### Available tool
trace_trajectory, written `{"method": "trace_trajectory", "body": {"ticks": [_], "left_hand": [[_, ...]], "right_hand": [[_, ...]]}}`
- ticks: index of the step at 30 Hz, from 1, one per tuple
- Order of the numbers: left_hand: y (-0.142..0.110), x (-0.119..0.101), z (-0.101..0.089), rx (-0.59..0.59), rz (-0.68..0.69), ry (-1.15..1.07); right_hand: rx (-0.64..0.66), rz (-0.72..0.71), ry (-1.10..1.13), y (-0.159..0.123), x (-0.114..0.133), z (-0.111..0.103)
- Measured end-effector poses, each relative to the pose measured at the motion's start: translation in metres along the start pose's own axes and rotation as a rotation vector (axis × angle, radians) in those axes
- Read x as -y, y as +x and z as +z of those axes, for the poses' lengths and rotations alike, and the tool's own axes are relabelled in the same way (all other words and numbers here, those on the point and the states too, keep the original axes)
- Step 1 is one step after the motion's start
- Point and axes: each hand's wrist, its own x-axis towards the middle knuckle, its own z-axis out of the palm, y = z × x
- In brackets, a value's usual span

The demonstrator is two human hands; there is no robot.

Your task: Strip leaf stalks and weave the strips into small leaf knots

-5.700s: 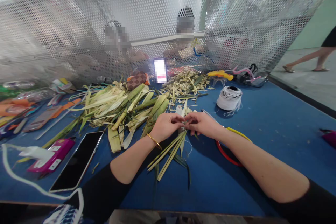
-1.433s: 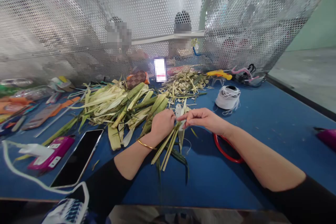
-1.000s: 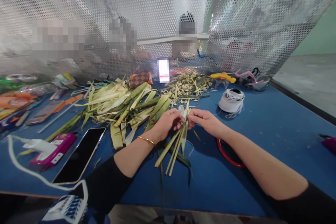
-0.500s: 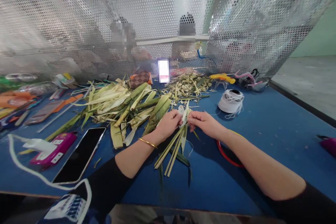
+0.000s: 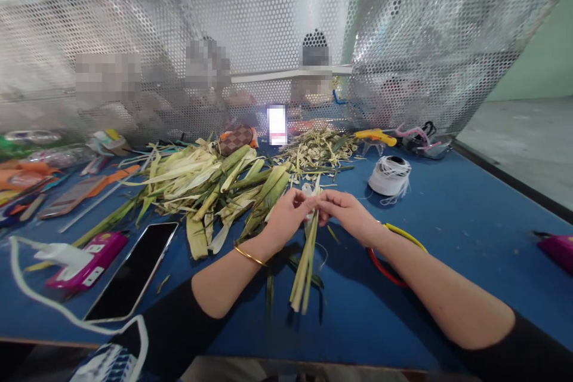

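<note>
Above the blue table (image 5: pixel 447 233), my left hand (image 5: pixel 286 218) and my right hand (image 5: pixel 349 215) meet fingertip to fingertip. Both are closed on the top of a small bundle of green and pale leaf strips (image 5: pixel 305 262), which hangs down toward me with its ends near the tabletop. A thin white string (image 5: pixel 323 253) curls beside the bundle. A gold bangle (image 5: pixel 248 255) is on my left wrist. The fingertips partly hide the bundle's upper end.
A big heap of leaves (image 5: pixel 215 182) lies behind my left hand, cut scraps (image 5: pixel 320 146) farther back. A white string spool (image 5: pixel 389 175), red and yellow scissors handles (image 5: pixel 394 250), a black phone (image 5: pixel 134 271), a pink device (image 5: pixel 85 259) and a perforated metal screen (image 5: pixel 403 42) surround the spot. People sit behind the screen.
The leaf bundle has swung from slanting left to hanging nearly straight toward me. My right hand has drawn in until its fingertips meet my left hand on the bundle's top.
</note>
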Motion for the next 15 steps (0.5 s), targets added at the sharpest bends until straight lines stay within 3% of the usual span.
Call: {"method": "trace_trajectory", "body": {"ticks": [3, 4, 9, 15], "left_hand": [[-0.008, -0.007, 0.004, 0.238, -0.266, -0.246], [-0.01, -0.01, 0.004, 0.258, -0.298, -0.318], [-0.011, -0.022, 0.003, 0.15, -0.318, -0.478], [-0.01, -0.027, -0.004, 0.103, -0.266, -0.383]], "right_hand": [[-0.107, -0.025, 0.096, 0.0, 0.005, -0.005], [-0.123, -0.028, 0.13, 0.0, 0.006, -0.006], [-0.172, -0.033, 0.274, 0.002, 0.006, -0.009], [-0.113, -0.04, 0.255, 0.001, 0.003, -0.001]]}}
